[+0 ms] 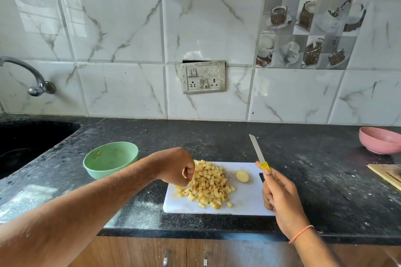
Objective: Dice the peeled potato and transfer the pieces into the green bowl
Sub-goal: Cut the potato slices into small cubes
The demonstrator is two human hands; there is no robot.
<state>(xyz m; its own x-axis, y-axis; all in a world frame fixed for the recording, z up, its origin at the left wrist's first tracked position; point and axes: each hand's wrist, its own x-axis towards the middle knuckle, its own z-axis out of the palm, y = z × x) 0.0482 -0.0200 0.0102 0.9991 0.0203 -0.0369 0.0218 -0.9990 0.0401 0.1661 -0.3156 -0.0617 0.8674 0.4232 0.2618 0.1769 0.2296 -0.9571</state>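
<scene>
White board [249, 201] on the dark tabletop [195, 136] carries a heap of dice [208, 182], with one uncut end piece [242, 176] lying just to the right of the heap. By the look of it, the cutting is nearly finished and the transfer has barely begun, though the green bowl [108, 158] shows what may be a few bits inside; its far wall is too dim to be sure.

The left hand [178, 167] rests on the left edge of the heap, fingers curled down into the dice as if gathering or pinching some. Whether it actually holds pieces cannot be told from this angle. The right hand [280, 193] grips the knife [259, 154] by its handle at the board's right edge, blade raised and pointing away from the person, clear of the potato.

The relation that matters is this: the bowl stands off the board to the left and slightly farther back, close to the left forearm. The heap lies between the two hands, its long axis running from far-left to near-right across the board. So the left hand is the nearer one to both dice and bowl, and a short leftward carry would reach the rim. The knife hand sits well apart from the bowl, on the opposite side.
</scene>
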